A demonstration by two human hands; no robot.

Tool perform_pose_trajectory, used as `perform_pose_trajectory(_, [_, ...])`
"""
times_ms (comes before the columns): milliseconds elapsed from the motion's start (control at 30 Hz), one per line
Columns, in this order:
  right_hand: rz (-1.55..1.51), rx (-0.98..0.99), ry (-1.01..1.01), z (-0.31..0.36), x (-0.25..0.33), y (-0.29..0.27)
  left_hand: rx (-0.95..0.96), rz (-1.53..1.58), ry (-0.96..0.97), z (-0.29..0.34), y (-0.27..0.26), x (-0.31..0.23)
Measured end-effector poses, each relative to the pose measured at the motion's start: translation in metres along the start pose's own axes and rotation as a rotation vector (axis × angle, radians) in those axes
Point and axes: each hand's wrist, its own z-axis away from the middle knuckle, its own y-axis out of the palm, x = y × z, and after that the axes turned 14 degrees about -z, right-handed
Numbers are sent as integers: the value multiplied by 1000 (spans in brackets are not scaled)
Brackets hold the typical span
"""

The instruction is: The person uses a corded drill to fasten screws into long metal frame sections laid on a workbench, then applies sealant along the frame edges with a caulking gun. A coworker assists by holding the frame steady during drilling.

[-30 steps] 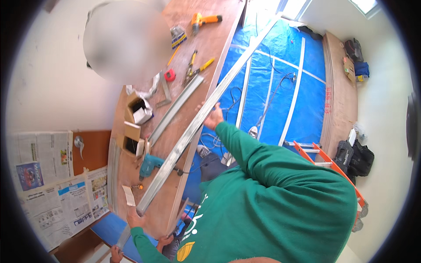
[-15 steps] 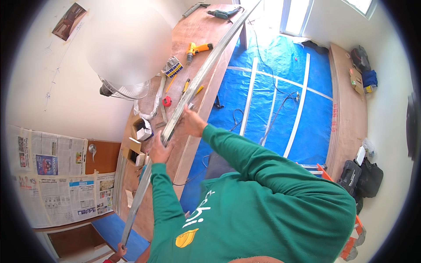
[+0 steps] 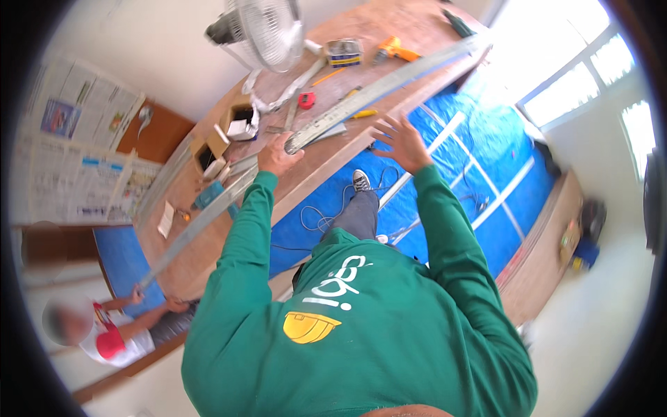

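Note:
My left hand (image 3: 280, 154) is closed at the near end of a long, scuffed metal bar (image 3: 372, 95), with its thumb against that end. The bar runs across the wooden tabletop (image 3: 326, 160) toward the far right. My right hand (image 3: 405, 142) is off the bar, raised past the table's front edge with fingers spread and nothing in it. A second grey metal bar (image 3: 198, 221) runs from beside my left hand down to the lower left, where a co-worker's hand (image 3: 135, 295) is at its end. Whether the two bars are joined is hidden by my left hand.
On the table are a yellow drill (image 3: 394, 50), a red tape measure (image 3: 306, 101), opened cardboard boxes (image 3: 208, 151) and a teal power tool (image 3: 208, 197). A fan (image 3: 267, 31) stands behind. Cords lie on the blue floor sheet (image 3: 306, 222). A co-worker (image 3: 128, 333) is at the lower left.
My right hand has let go of the bar and moved away to the right, its fingers spreading. My left hand stays at the bar's end. The view has turned, showing more of the co-worker.

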Motion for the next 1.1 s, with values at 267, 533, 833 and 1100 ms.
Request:
perform_pose_trajectory(267, [125,-214,142,10,54,-109,-49,-70,-106,5,81,32])
perform_pose_trajectory(533, [125,-519,261,21,90,-203,-127,-120,-193,-10,54,7])
perform_pose_trajectory(833, [271,-846,127,82,201,-206,17,107,64,49,97,-31])
perform_pose_trajectory(1100, [224,-987,-38,91,217,-174,211,-125,-1,105,174,8])
